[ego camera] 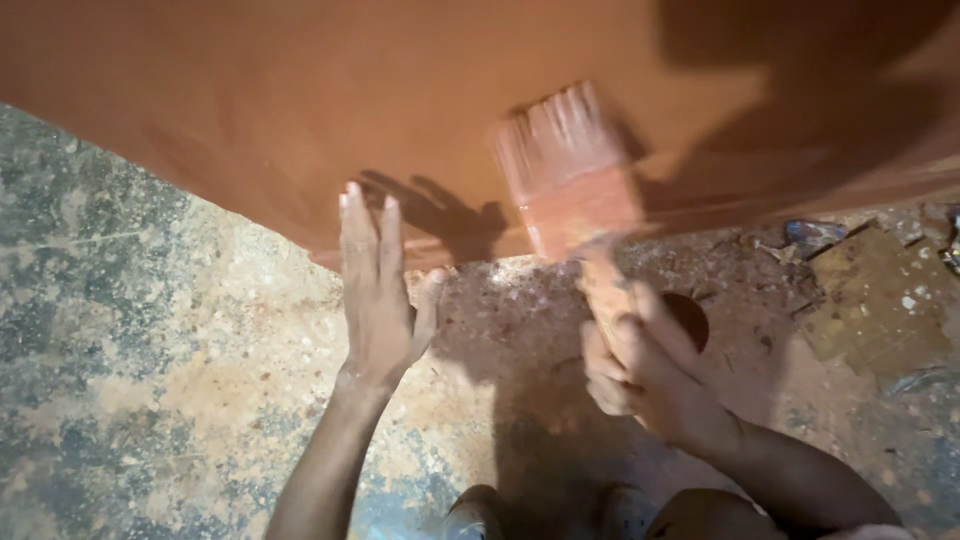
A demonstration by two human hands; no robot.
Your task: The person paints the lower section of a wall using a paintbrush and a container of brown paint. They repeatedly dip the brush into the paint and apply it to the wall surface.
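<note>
Paintbrush (570, 175): broad, pale-bristled, blurred, laid against the reddish-brown board (250, 110) near its lower edge. Handle is gripped by the right hand (645, 375), fingers closed tight round it. Left hand (378, 290): held flat and open, fingers straight and together, tips touching the board's lower edge; nothing is held. Floor (130, 330): mottled grey concrete, stained with orange dust. Scraps of debris (815, 235) are seen at right.
</note>
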